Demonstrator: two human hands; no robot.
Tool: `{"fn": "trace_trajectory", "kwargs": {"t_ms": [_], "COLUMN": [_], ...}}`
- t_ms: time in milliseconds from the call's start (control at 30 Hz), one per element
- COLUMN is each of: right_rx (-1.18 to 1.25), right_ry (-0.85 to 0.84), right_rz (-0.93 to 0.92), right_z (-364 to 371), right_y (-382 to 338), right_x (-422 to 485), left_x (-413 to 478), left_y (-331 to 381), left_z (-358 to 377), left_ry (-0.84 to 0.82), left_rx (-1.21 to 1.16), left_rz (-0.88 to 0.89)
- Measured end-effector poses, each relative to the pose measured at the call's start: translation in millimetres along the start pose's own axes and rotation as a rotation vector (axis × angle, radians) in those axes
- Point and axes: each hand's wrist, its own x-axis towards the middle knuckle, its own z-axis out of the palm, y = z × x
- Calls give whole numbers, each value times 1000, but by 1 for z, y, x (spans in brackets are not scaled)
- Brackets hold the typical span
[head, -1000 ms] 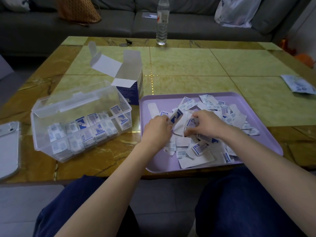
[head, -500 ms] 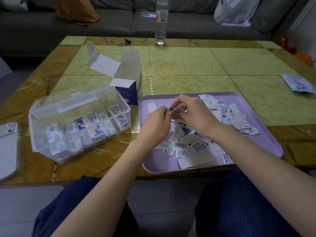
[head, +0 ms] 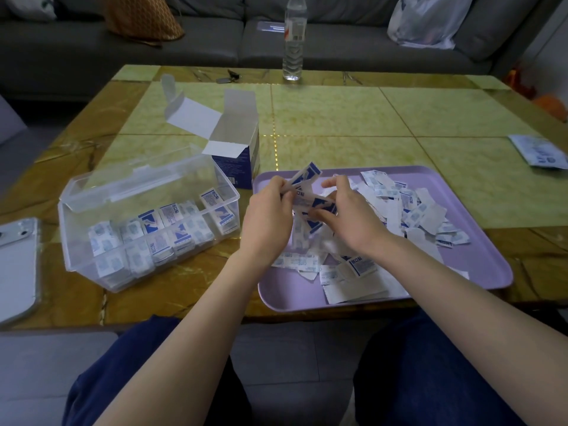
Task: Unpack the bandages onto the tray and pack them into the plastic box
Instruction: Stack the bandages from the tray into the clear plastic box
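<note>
Bandages (head: 302,182) in both hands (head: 268,218) (head: 353,221), fingers curled

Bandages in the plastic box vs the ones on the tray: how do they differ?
The boxed bandages stand on edge in packed rows inside the plastic box; the tray bandages lie in a loose, overlapping heap on the tray. The boxed bandages sit untouched; the left hand and right hand pinch a few tray bandages lifted above the heap. Shared: white-and-blue wrappers.

The plastic box (head: 147,216) was clear and glossy, the tray (head: 479,259) matt lilac plastic, the bandages (head: 421,210) paper-wrapped, the tabletop (head: 338,118) polished marble-like stone.
</note>
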Motion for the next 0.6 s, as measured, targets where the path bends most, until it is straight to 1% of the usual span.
{"fn": "trace_trajectory", "kwargs": {"t_ms": [67, 133, 167, 267, 333, 367, 433, 500, 600], "right_rx": [14, -38, -86, -233, -311, -358, -474, -530, -438], "right_ry": [-27, -23, 9, 187, 258, 261, 199, 93, -14], "right_rz": [9, -32, -68, -205, -310, -355, -417, -430, -388], "right_z": [-2, -7, -11, -21, -22, -20, -14, -7, 5], "right_y": [-1, -6, -8, -15, -18, -18, -17, -14, -13], "right_x": [-1, 1, 3, 10, 14, 14, 14, 11, 6], "left_x": [0, 0, 0, -2, -4, -5, -6, -7, -9], "left_y": [2, 4, 6, 5, 3, 1, -3, -7, -9], "left_z": [-1, -4, -6, -10, -12, -11, -10, -8, -4], "left_ry": [10, 15, 16, -6, -27, -39, -71, -106, -162], "left_rx": [-21, -31, -31, 9, 98, 170, 312, 432, 616], "left_rz": [-5, -3, 0, 25, 61, 77, 85, 88, 109]}}
